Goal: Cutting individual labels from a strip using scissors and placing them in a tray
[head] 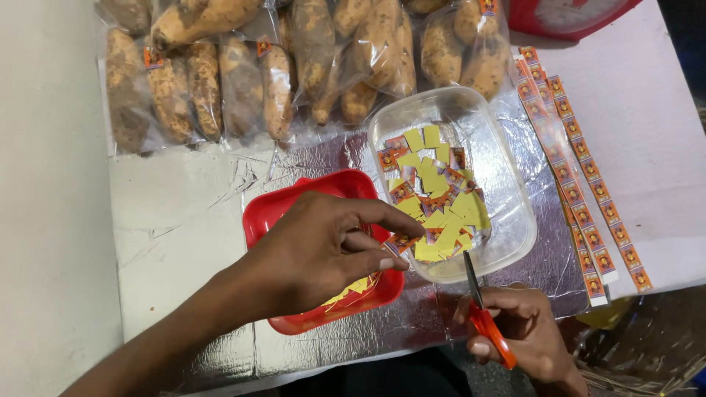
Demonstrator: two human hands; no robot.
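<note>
A small orange-and-yellow printed sticker (401, 240) is pinched at the near rim of a clear plastic tub (515, 220). Red-handled scissors (482, 312) point their blades far, tips beside it.

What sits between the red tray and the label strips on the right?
In the head view, the clear plastic container of cut labels lies between the red tray and the label strips.

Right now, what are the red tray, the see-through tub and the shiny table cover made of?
The red tray looks like glossy plastic: smooth, with bright highlights on its rim. The see-through tub seems thin clear plastic, since the foil shows through its wall. The shiny table cover appears to be crinkled silver foil or foil-faced sheet, creased and mirror-like.
</note>
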